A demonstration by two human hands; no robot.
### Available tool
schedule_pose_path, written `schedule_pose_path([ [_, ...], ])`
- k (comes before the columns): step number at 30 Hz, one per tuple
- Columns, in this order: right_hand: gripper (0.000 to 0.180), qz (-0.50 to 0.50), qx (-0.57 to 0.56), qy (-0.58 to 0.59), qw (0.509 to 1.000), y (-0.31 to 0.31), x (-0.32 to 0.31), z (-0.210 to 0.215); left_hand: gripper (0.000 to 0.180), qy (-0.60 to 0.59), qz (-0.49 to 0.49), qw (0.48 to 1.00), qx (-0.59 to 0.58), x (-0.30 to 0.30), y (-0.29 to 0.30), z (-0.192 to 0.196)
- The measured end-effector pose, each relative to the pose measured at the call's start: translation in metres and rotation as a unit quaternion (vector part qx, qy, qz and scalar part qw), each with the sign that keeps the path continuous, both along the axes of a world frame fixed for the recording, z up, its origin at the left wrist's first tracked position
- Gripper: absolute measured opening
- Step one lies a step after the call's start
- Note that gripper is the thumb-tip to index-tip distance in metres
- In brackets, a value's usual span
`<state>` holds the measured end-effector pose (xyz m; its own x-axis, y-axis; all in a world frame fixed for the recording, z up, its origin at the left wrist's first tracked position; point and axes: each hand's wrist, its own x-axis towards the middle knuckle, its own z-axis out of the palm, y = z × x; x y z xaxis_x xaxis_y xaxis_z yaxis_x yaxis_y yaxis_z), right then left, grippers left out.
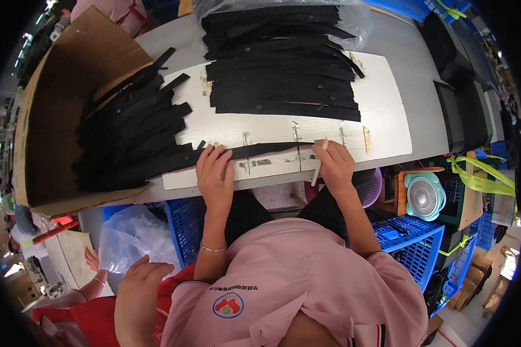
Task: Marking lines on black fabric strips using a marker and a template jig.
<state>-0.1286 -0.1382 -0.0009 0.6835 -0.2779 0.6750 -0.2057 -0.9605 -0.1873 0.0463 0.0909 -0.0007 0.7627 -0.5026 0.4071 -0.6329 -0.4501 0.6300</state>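
Observation:
A narrow black fabric strip (pixel 266 149) lies stretched across a white board (pixel 391 124) with dark ruled marks. My left hand (pixel 216 176) holds the strip down near its left part, fingers bent onto it. At its right end, my right hand (pixel 336 165) grips a slim white marking pencil (pixel 316 173), with fingertips against the strip. Beyond both hands, a broad stack of black strips (pixel 281 75) covers the board's far part. To the left, a loose heap of black strips (pixel 136 130) spills from an open cardboard box (pixel 55 110).
Clear plastic (pixel 359 26) lies behind the stack. Below the table are a blue basket (pixel 186 228), a plastic bag (pixel 136 237), a blue crate (pixel 414 237) and a turquoise fan (pixel 426 196). At the lower left, another person's hand (pixel 138 298) is close to my left arm.

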Motion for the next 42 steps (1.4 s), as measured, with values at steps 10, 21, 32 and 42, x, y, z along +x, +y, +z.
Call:
schedule_pose_path([
  [10, 0.033, -0.045, 0.035, 0.157, 0.986, -0.008, -0.065, -0.001, 0.043, -0.005, -0.075, 0.983, 0.165, -0.040, -0.011, -0.001],
  [21, 0.044, -0.086, 0.033, 0.140, 0.986, -0.060, -0.103, -0.004, 0.044, -0.053, 0.071, 0.988, 0.123, 0.015, 0.017, 0.004],
  [32, 0.048, -0.103, 0.079, 0.105, 0.986, -0.056, -0.102, -0.015, 0.050, -0.019, -0.060, 0.988, 0.142, -0.035, -0.007, -0.010],
  [42, 0.040, -0.101, 0.093, 0.100, 0.986, -0.052, -0.093, 0.002, 0.033, -0.019, 0.007, 0.998, 0.067, -0.042, -0.009, -0.019],
])
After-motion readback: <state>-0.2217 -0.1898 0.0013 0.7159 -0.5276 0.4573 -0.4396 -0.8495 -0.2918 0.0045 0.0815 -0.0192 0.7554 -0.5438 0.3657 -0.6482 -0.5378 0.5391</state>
